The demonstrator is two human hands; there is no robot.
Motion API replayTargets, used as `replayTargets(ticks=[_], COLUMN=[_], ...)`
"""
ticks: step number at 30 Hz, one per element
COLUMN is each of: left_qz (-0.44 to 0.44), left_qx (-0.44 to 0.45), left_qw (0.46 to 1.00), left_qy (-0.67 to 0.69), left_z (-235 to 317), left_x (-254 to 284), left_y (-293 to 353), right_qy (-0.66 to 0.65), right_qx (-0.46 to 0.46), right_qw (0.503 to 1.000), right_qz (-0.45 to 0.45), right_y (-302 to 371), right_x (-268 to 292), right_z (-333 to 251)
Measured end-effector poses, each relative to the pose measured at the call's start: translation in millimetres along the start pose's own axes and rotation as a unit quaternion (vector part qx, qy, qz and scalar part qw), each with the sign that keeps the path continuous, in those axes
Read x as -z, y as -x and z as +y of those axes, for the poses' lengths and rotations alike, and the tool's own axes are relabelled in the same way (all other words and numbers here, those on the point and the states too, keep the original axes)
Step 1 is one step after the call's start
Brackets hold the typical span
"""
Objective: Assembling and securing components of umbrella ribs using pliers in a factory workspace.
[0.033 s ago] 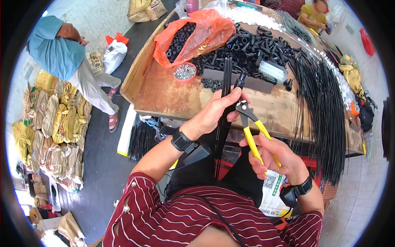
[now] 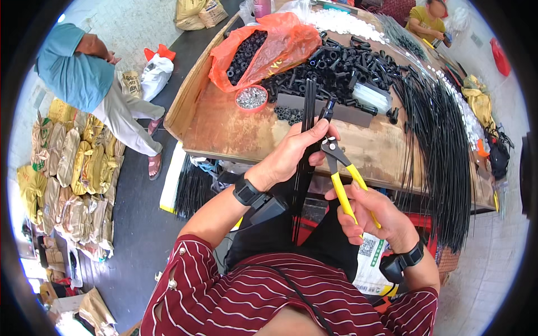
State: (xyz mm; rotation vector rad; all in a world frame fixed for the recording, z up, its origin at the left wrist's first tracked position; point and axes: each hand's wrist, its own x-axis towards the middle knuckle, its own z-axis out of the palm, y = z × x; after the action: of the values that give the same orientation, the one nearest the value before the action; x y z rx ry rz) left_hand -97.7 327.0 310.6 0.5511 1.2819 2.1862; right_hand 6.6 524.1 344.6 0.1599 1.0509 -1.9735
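Note:
My left hand (image 2: 297,147) is closed around a bundle of thin black rods (image 2: 309,106), which stand upright and run down in front of my lap. Between its thumb and fingers a black tubular piece (image 2: 328,109) also shows, tilted slightly. My right hand (image 2: 372,210) grips a pair of pliers (image 2: 342,193) by their yellow handles, which are spread apart. The dark jaws of the pliers lie right beside my left fingertips, under the tubular piece; whether they touch it I cannot tell.
On the wooden table (image 2: 218,131) lie a heap of black tubular parts (image 2: 336,67), an orange bag (image 2: 291,42), a red dish (image 2: 251,98) of small metal pieces and long black rods (image 2: 440,168). One person (image 2: 75,67) stands left; another (image 2: 428,22) sits far right. Wrapped packages (image 2: 73,173) line the left floor.
The plier handles have come very slightly closer together as my right hand shifted a little. My left hand holds still. The person at left has moved slightly.

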Motion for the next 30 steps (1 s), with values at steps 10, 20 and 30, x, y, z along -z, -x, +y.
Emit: replayTargets(ticks=[10,20,30], left_qz=[0.127,0.232,0.234], left_qx=[-0.057,-0.108,-0.109], left_qw=[0.99,0.962,0.96], left_qy=[0.026,0.091,0.109], left_z=[1,4,-7], left_x=[27,69,94], left_y=[23,56,64], right_qy=[0.323,0.677,0.787], right_qx=[0.145,0.308,0.271], right_qw=[0.915,0.604,0.489], right_qz=[0.194,0.285,0.262], right_y=[-41,-209,-285], right_x=[4,-29,-27], right_z=[-14,-93,-103])
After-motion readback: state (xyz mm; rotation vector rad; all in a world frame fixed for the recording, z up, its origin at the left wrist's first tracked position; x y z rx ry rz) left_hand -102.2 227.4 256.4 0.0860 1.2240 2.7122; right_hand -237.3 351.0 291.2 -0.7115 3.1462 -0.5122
